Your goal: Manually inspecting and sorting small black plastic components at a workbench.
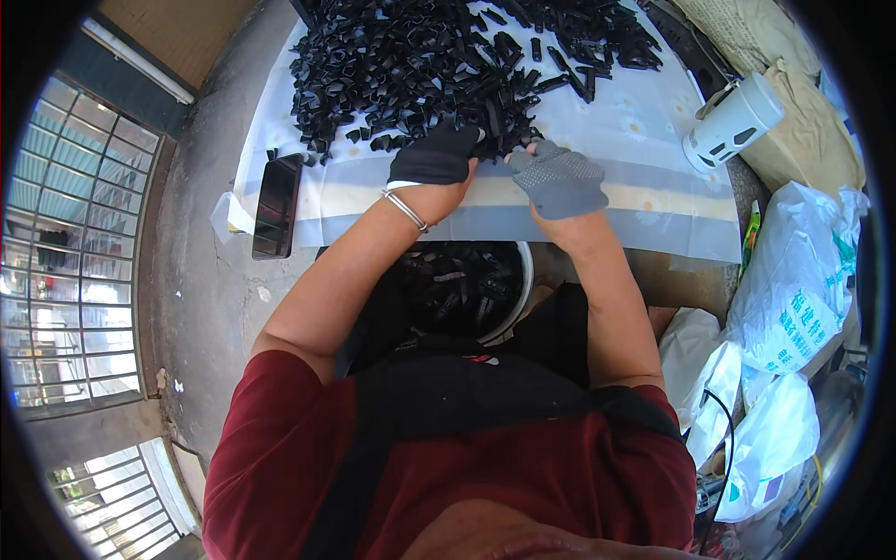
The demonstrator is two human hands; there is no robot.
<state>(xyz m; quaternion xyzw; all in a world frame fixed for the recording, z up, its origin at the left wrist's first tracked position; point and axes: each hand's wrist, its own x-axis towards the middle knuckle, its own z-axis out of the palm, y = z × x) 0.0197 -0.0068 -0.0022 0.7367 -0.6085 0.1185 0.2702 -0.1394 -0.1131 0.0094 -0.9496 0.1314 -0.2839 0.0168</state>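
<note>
A large heap of small black plastic pieces (392,75) covers the far part of the table. At its near edge my left hand (441,157), in a black fingerless glove, is closed with the fingers curled inward. Whatever it holds is hidden behind the glove. Just to the right, my right hand (560,177) wears a grey dotted fingerless glove. Its bare fingertips are drawn together against the dark pieces between my hands, and the part in them is too small to make out. Below the table edge, a round white-rimmed bucket (528,280) with more black pieces stands between my legs.
A patterned cloth (644,177) covers the table. A dark phone (277,207) lies at its left edge. On the right a white tumbler (735,123) leans near sacks, with plastic bags (793,280) below. A barred window (84,252) is at far left.
</note>
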